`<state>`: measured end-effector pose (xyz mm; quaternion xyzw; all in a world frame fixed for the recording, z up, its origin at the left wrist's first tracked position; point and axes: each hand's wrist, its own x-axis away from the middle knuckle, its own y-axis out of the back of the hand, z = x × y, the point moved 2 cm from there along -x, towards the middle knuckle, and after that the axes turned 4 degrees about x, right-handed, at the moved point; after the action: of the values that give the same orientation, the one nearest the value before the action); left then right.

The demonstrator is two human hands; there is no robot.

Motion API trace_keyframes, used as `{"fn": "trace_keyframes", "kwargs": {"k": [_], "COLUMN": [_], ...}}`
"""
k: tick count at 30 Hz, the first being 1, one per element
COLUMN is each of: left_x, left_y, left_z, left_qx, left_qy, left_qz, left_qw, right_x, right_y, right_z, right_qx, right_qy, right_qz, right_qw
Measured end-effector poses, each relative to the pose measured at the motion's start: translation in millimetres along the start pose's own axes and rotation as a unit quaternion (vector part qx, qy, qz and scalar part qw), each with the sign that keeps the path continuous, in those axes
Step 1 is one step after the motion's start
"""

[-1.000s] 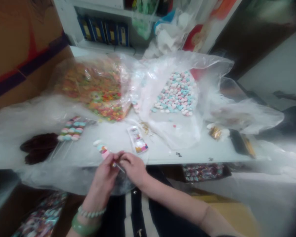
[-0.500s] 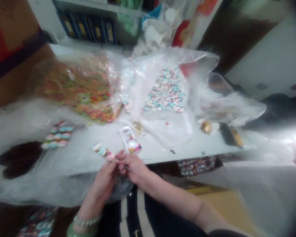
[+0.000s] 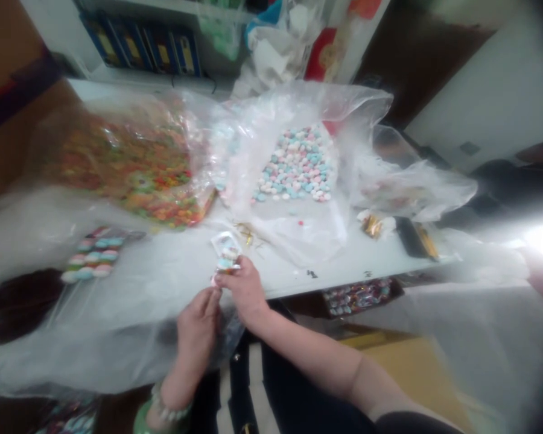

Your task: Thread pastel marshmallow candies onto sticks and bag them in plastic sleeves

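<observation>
Right fingers (image 3: 241,269) pinching a pastel candy stick (image 3: 226,256), end hidden; left fingers (image 3: 212,296) unclear

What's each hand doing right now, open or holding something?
Left hand: cannot tell, fingertips beside the stick's lower end.
Right hand: closed, holding a wrapped pastel candy stick.

Candy pile (image 3: 294,166) on plastic sheet (image 3: 298,241), right of bagged sweets (image 3: 127,163) (both behind candy skewers (image 3: 93,256)).

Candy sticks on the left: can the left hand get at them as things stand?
Probably yes: only plastic sheeting lies between the left hand and the candy sticks; nothing stands in the way.
</observation>
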<state>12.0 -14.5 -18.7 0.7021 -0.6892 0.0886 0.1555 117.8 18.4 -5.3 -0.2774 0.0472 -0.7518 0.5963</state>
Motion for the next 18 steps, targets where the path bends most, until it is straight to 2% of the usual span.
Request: {"fn": "trace_keyframes", "kwargs": {"k": [2, 4, 5, 6, 8, 10, 11, 12, 15, 16, 17, 18], "left_x": [-2.3, -4.8, -6.2, -7.6, -10.5, -13.7, -15.3, -16.9, -20.3, -20.6, -20.6, -20.2], "left_y": [6.5, 12.4, 14.6, 16.1, 16.7, 14.7, 13.3, 12.0, 10.4, 11.0, 12.0, 12.8], "left_z": [2.4, 3.9, 4.1, 3.9, 2.2, -0.3, -1.4, -2.1, -1.3, -0.7, -0.1, 0.2], "left_qx": [-0.05, -0.024, 0.003, 0.034, 0.097, 0.144, 0.16, 0.173, 0.211, 0.22, 0.224, 0.223], "left_qy": [-0.051, -0.043, -0.021, 0.007, 0.06, 0.088, 0.094, 0.099, 0.129, 0.14, 0.15, 0.161], "left_qz": [-0.071, -0.105, -0.113, -0.116, -0.115, -0.105, -0.096, -0.084, -0.054, -0.049, -0.045, -0.041], "left_qw": [0.995, 0.993, 0.993, 0.993, 0.987, 0.98, 0.978, 0.976, 0.967, 0.964, 0.962, 0.96], "right_x": [-4.8, -12.8, -18.1, -24.1, -36.8, -50.0, -55.9, -60.9, -67.1, -65.9, -63.1, -58.9], "right_y": [4.4, 19.2, 30.4, 43.1, 67.2, 84.7, 90.9, 95.7, 105.4, 108.2, 110.7, 112.5], "right_z": [2.3, 8.4, 13.1, 18.5, 27.2, 27.4, 24.8, 21.3, 13.8, 13.8, 15.0, 16.9], "right_qx": [0.035, 0.145, 0.228, 0.321, 0.504, 0.628, 0.665, 0.686, 0.701, 0.692, 0.671, 0.635], "right_qy": [0.013, 0.035, 0.062, 0.099, 0.167, 0.18, 0.173, 0.167, 0.168, 0.167, 0.162, 0.148], "right_qz": [0.029, 0.036, 0.015, -0.027, -0.109, -0.126, -0.119, -0.107, -0.085, -0.084, -0.084, -0.079], "right_qw": [0.999, 0.988, 0.972, 0.941, 0.84, 0.746, 0.717, 0.7, 0.688, 0.698, 0.719, 0.754]}}
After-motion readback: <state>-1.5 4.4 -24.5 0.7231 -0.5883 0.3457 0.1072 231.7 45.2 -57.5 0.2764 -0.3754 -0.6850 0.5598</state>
